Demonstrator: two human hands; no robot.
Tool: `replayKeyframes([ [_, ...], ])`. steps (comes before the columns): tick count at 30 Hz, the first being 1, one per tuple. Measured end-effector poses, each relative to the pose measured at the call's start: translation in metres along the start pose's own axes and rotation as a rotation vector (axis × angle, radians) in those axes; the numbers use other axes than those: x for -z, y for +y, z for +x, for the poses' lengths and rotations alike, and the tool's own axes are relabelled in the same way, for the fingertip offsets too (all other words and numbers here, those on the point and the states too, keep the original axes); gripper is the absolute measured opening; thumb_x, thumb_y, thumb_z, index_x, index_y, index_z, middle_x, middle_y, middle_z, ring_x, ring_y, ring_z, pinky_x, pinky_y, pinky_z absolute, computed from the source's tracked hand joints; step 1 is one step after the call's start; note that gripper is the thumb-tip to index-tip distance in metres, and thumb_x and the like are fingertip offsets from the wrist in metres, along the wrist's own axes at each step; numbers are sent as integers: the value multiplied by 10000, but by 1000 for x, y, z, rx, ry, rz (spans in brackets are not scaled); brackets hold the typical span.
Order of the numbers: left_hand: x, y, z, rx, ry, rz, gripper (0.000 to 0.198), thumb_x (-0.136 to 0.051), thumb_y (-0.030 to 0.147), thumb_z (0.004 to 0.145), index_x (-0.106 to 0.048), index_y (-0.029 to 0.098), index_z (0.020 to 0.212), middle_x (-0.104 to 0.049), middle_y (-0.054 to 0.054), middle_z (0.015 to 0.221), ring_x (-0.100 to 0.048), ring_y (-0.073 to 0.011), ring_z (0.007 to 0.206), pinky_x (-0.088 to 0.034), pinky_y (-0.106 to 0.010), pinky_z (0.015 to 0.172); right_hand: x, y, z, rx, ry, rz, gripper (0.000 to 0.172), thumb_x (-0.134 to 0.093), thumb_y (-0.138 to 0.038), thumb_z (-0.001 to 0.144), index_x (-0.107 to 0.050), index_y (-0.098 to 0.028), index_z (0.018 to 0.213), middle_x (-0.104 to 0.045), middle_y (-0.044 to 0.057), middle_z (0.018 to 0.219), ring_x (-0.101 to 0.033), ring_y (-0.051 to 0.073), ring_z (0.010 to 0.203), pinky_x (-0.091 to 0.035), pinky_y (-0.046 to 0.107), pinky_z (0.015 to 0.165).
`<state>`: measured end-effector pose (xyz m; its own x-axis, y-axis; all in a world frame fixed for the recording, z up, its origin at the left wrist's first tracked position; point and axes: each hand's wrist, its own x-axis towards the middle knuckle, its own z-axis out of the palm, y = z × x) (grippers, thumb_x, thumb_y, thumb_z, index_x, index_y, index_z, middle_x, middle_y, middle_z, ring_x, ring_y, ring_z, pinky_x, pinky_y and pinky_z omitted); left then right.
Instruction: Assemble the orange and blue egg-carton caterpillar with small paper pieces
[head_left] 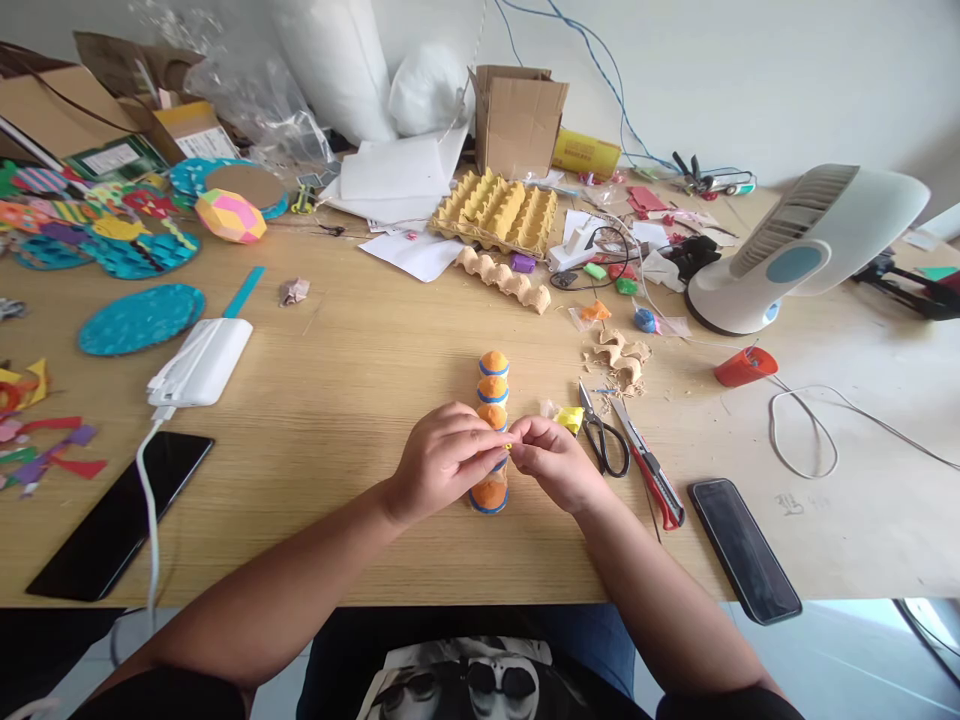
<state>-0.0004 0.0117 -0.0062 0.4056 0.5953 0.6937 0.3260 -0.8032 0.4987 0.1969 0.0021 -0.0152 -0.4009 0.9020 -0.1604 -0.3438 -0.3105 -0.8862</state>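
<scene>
A row of orange-painted egg-carton cups with blue rims [493, 385] lies on the wooden table [337, 380], running away from me. My left hand [442, 460] and my right hand [553, 462] meet over the row's near part, fingers closed in a pinch on a small yellow piece [508, 446] between them. The nearest cup [489, 495] shows below my hands. A lump of yellow clay [570, 418] lies just right of the row.
Scissors [604, 435] and a red utility knife [652, 475] lie right of my hands, then a black phone [744, 548]. Another phone [120, 515] and a white power bank [204, 362] are left. A fan [802, 250], egg trays [495, 210] and paper crafts fill the back.
</scene>
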Motion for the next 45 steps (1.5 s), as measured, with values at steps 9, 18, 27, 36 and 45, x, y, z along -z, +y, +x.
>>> replayKeyframes([
  [9,0,0,-1,-9,-4,3,296,-730,121,868,-707,239,1138,-756,-9,942,-613,-154,852,-525,-304,779,0,1,0,1,-1,3,261,-852,-362,732,-675,-179,790,-586,-29,678,-451,84,593,-332,236,567],
  [18,-1,-1,-2,-9,11,-1,391,-730,122,863,-678,255,1226,-758,-17,972,-622,-162,870,-528,-310,789,-3,-4,-1,-51,22,44,273,-858,-361,706,-660,-179,756,-546,-34,656,-392,80,575,-271,233,542],
  [27,4,0,3,10,-39,-60,299,-710,166,890,-698,259,1174,-763,-19,986,-652,-162,881,-542,-323,811,0,-4,-1,-45,-13,26,271,-858,-354,694,-663,-181,771,-533,-41,638,-387,78,568,-284,225,533],
  [36,5,1,4,11,-48,-55,300,-693,167,901,-689,248,1190,-770,-27,1006,-663,-162,883,-545,-328,814,3,-4,2,-50,-27,-3,266,-844,-352,700,-654,-180,773,-521,-46,626,-364,80,560,-253,234,530],
  [45,9,4,10,112,72,1,113,-650,187,935,-719,209,1021,-771,-29,950,-680,-147,854,-538,-310,818,5,-2,3,-25,0,-61,263,-843,-361,700,-655,-196,778,-505,-49,628,-342,85,559,-237,240,521],
])
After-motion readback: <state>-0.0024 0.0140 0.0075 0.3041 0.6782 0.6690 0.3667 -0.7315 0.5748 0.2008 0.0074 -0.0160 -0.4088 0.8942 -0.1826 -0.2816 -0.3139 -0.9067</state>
